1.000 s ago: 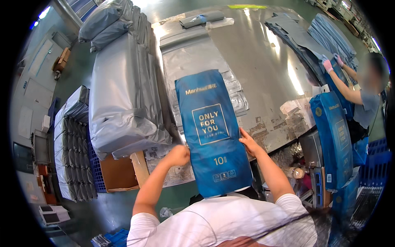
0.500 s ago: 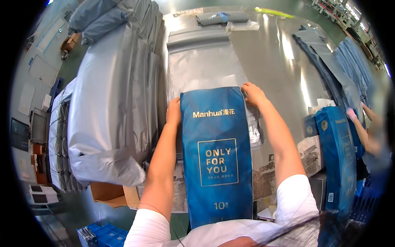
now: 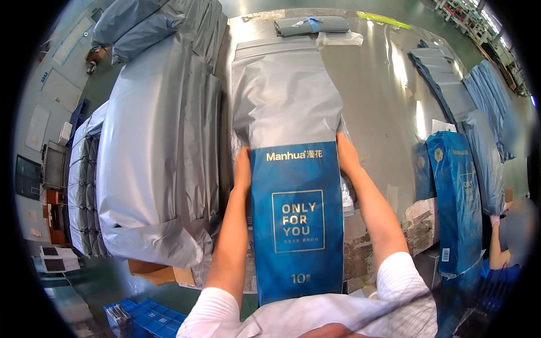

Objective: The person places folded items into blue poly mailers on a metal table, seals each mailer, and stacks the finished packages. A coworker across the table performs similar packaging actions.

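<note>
Left hand (image 3: 243,169): closed flat against the left edge of the blue pack (image 3: 297,222), gripping it.
Right hand (image 3: 345,159): clasps the pack's right edge.
Blue pack: held lengthwise over the steel worktop (image 3: 377,96), top end entering the grey bag (image 3: 284,90).
Left side: stacked grey bags (image 3: 158,158).
Right side: second blue pack (image 3: 459,203).
</note>
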A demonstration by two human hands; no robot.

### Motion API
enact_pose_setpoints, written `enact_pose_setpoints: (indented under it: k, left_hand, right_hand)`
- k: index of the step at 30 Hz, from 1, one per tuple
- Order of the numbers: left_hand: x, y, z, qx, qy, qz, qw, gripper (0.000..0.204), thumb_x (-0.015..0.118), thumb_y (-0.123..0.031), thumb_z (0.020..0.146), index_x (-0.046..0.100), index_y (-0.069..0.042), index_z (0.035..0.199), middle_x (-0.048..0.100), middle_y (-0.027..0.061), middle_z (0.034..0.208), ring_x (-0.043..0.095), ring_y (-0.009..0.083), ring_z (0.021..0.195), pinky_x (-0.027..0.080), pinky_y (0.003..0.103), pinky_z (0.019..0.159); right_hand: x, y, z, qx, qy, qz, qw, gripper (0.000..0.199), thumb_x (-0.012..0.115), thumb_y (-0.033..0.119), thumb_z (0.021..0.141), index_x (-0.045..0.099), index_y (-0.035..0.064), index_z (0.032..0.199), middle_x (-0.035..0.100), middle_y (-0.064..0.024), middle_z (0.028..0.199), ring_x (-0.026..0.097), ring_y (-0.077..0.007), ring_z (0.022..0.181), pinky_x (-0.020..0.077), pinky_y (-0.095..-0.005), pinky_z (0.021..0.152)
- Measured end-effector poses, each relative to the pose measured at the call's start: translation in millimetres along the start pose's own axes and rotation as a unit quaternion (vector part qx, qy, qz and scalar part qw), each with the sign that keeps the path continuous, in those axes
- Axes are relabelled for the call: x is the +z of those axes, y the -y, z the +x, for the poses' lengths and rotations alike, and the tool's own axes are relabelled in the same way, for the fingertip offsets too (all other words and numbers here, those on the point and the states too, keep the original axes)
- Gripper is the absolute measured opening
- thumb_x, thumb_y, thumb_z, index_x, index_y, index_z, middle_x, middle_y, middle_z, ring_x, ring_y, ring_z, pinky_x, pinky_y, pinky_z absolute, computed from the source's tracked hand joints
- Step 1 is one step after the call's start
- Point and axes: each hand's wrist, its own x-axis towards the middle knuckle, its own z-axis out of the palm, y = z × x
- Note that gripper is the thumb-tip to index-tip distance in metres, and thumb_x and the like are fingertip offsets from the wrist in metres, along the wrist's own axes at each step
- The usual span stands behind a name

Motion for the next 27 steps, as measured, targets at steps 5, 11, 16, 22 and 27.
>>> enact_pose_setpoints:
  k: [5,11,16,22,27]
  left_hand:
    - [-12,-6,2,0.002,0.095,0.427,0.899,0.026,0.040,-0.019,0.082,0.060,-0.010,0.095,0.061,0.0176,0.090,0.058,0.0342,0.086,0.045,0.044,0.071]
    - [-76,-44,-152,0.032,0.294,0.429,0.853,0.012,0.056,-0.013,0.066,0.064,-0.007,0.072,0.061,0.0165,0.071,0.060,0.0338,0.070,0.047,0.043,0.062]
    - [-150,-29,-329,-0.118,0.475,0.236,0.840,0.016,0.059,-0.017,0.068,0.061,-0.003,0.076,0.060,0.0202,0.075,0.059,0.0345,0.072,0.047,0.044,0.065]
    - [-108,-68,-216,0.061,0.289,0.289,0.911,0.014,0.054,-0.014,0.074,0.059,-0.001,0.077,0.061,0.0207,0.080,0.059,0.0362,0.075,0.047,0.044,0.066]
    - [-83,-32,-232,0.007,0.418,0.430,0.800,0.014,0.055,-0.013,0.071,0.063,-0.004,0.077,0.063,0.0162,0.076,0.062,0.0345,0.073,0.050,0.042,0.062]
  right_hand:
    - [-1,2,-15,0.052,0.168,-0.127,0.976,0.024,0.047,0.023,0.078,0.060,0.0040,0.084,0.062,-0.0196,0.081,0.060,-0.0368,0.076,0.0476,-0.0455,0.065]
    - [-64,-1,-183,0.044,0.411,-0.126,0.902,0.017,0.055,0.017,0.072,0.062,0.0014,0.073,0.061,-0.0203,0.076,0.060,-0.0356,0.075,0.0487,-0.0437,0.066]
    - [-129,30,-267,0.036,0.530,-0.120,0.839,0.025,0.054,0.028,0.074,0.063,0.0050,0.079,0.062,-0.0182,0.079,0.059,-0.0359,0.076,0.0472,-0.0456,0.066]
    - [-105,-1,-261,0.085,0.524,-0.065,0.845,0.024,0.057,0.025,0.070,0.065,0.0051,0.080,0.061,-0.0195,0.078,0.059,-0.0363,0.077,0.0473,-0.0449,0.067]
    - [-107,7,-292,0.090,0.538,-0.107,0.831,0.023,0.054,0.020,0.070,0.065,0.0030,0.082,0.062,-0.0199,0.083,0.060,-0.0351,0.081,0.0485,-0.0432,0.070]
